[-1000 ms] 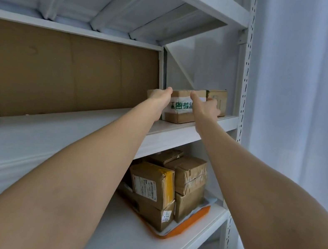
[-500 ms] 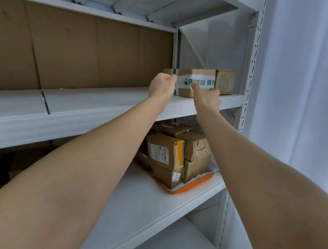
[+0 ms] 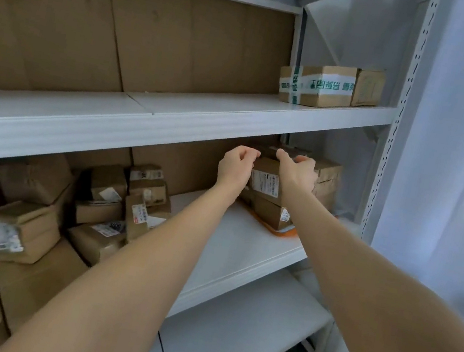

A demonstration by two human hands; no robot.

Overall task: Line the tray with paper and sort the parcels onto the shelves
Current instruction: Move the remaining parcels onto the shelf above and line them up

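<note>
A parcel with green-printed white tape (image 3: 318,85) rests on the upper shelf (image 3: 205,109) at the right end, with a smaller brown box (image 3: 368,88) against it. Neither hand touches them. One shelf lower, an orange tray (image 3: 279,232) carries a stack of brown parcels. My left hand (image 3: 237,166) hangs with curled fingers at the top left corner of a labelled parcel (image 3: 265,181) in that stack and holds nothing. My right hand (image 3: 298,172) lies over that parcel's top with its thumb spread; I see no closed grip.
Several brown parcels (image 3: 114,201) are piled at the left of the middle shelf (image 3: 241,255). Cardboard sheets (image 3: 125,33) back the shelves. A white upright post (image 3: 400,112) and a pale curtain (image 3: 461,154) close off the right. A lower shelf (image 3: 228,330) shows below.
Both hands let go of the taped parcel on the upper shelf and dropped to the stack on the orange tray. My view tilted down and left.
</note>
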